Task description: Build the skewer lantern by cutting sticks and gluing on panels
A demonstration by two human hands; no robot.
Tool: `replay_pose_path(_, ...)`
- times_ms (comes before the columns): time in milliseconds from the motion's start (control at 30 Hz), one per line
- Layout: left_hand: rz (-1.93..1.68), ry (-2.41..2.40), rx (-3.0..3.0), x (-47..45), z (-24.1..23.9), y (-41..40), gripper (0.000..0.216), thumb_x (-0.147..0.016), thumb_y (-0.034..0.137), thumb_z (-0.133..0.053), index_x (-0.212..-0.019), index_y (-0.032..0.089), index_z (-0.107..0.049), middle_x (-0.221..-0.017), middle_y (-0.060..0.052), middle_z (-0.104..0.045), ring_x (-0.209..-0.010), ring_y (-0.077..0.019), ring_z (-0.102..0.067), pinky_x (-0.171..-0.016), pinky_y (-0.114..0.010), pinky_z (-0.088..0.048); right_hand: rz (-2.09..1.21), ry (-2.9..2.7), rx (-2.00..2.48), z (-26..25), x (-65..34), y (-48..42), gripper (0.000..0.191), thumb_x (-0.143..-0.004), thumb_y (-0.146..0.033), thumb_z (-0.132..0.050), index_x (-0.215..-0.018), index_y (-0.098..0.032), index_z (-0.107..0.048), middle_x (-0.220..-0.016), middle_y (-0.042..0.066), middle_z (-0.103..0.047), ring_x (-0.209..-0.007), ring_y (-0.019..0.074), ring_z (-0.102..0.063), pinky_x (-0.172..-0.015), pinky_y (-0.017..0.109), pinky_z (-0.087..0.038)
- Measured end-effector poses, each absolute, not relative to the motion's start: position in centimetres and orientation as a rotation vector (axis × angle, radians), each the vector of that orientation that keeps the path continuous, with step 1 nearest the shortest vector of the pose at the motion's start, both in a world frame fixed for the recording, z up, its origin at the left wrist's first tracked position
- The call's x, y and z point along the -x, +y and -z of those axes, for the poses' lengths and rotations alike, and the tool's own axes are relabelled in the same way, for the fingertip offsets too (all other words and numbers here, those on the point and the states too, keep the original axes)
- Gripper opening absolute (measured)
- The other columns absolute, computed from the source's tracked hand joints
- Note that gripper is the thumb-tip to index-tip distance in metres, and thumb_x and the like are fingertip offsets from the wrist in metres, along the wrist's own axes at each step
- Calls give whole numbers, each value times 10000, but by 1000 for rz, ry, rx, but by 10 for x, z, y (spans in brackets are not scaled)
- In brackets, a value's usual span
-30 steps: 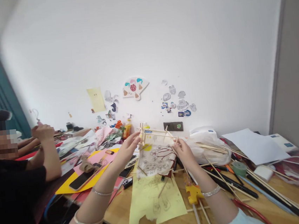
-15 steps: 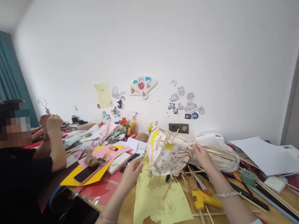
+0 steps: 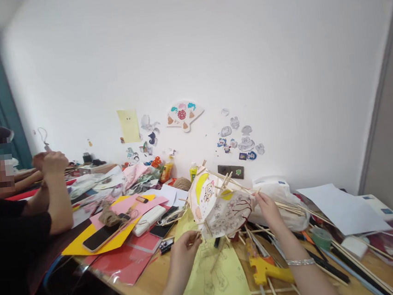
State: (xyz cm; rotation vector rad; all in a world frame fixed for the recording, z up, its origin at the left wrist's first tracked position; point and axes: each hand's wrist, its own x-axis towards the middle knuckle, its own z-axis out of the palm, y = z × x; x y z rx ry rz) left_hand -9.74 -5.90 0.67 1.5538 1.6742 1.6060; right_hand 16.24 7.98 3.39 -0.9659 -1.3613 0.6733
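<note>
A paper lantern (image 3: 227, 212) on a frame of thin wooden sticks is held up over the table, tilted. Its panels carry a painted yellow moon, a small figure and a branch with blossoms. My right hand (image 3: 268, 209) pinches a stick at the lantern's right corner. At the lower left corner, my left hand (image 3: 186, 250) has its fingers closed around a stick end, partly hidden by the fingers. Beneath lies a yellow sheet (image 3: 226, 279) with a pencil drawing and a torn lower edge. A yellow glue gun (image 3: 269, 270) rests just below my right hand.
A co-worker (image 3: 57, 193) at the left has raised hands. Nearby are a phone (image 3: 102, 236), a twine bundle (image 3: 109, 216), a white power bank (image 3: 149, 220) and red sheets (image 3: 124, 265). At the right lie loose sticks (image 3: 361, 266), green tape (image 3: 321, 237) and white paper (image 3: 341, 207).
My left hand has moved in to the lantern's lower left corner and closed there. My right hand keeps its hold. The view has shifted slightly to the right.
</note>
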Motion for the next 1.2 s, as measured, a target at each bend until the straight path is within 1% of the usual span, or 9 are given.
replay_pose_path(100, -1656, 1626, -1609, 89, -10, -66, 187, -661, 359, -590, -697, 188, -657, -703, -54, -712, -694, -220, -662, -658, -327, -534, -720, -1311, 913, -40, -167, 76, 513, -693, -636, -544, -841, -163, -674, -927, 96, -706, -976, 292, -594, -909, 388, -402)
replay_pose_path(233, -1729, 1607, -1760, 78, -17, -76, 204, -756, 362, -547, -749, 191, -656, -728, -53, -704, -697, -201, -661, -651, -305, -538, -777, -1275, 812, -48, -173, 72, 486, -668, -634, -595, -817, -177, -669, -880, 72, -702, -921, 272, -600, -863, 369, -424)
replay_pose_path(433, -1940, 1648, -2135, 62, -13, -92, 155, -839, 293, -506, -838, 193, -624, -762, -57, -685, -677, -172, -647, -601, -252, -527, -850, -1271, 703, -52, -174, 66, 431, -719, -615, -574, -797, -195, -635, -807, 50, -671, -835, 230, -590, -791, 349, -446)
replay_pose_path(533, -1970, 1587, -2400, 58, -11, -99, 127, -866, 223, -485, -865, 197, -609, -754, -54, -671, -682, -157, -641, -620, -231, -514, -880, -1292, 681, -55, -173, 62, 415, -751, -613, -540, -786, -206, -616, -786, 43, -660, -778, 213, -584, -750, 346, -460)
replay_pose_path(667, -2046, 1648, -2522, 60, -19, -103, 115, -878, 202, -481, -882, 183, -595, -734, -55, -660, -671, -154, -631, -613, -226, -499, -887, -1332, 667, -65, -173, 53, 393, -780, -584, -532, -820, -205, -625, -862, 62, -669, -821, 217, -588, -776, 341, -459)
replay_pose_path(767, -2013, 1721, -2481, 66, -28, -103, 163, -892, 226, -456, -809, 191, -592, -685, -33, -651, -632, -145, -627, -582, -216, -493, -847, -1335, 668, -74, -174, 47, 390, -778, -575, -549, -851, -202, -636, -918, 64, -669, -898, 229, -579, -833, 341, -439)
replay_pose_path(900, -1963, 1770, -2449, 73, -34, -102, 241, -908, 288, -412, -789, 206, -604, -699, -34, -674, -645, -155, -645, -572, -222, -500, -783, -1346, 689, -81, -177, 42, 391, -779, -574, -558, -870, -205, -649, -904, 39, -663, -911, 219, -563, -868, 330, -406)
replay_pose_path(1033, -1834, 1829, -2333, 76, -34, -104, 274, -905, 335, -398, -781, 203, -604, -689, -35, -679, -630, -164, -652, -543, -231, -499, -741, -1394, 694, -87, -179, 37, 380, -791, -567, -551, -881, -213, -657, -910, 31, -663, -927, 216, -558, -879, 320, -399)
replay_pose_path(1200, -1647, 1798, -2208, 68, -34, -113, 261, -894, 326, -390, -779, 209, -593, -728, -52, -678, -662, -179, -646, -551, -243, -494, -736, -1406, 682, -86, -178, 37, 354, -797, -540, -549, -872, -209, -649, -900, 45, -667, -931, 228, -571, -865, 334, -420)
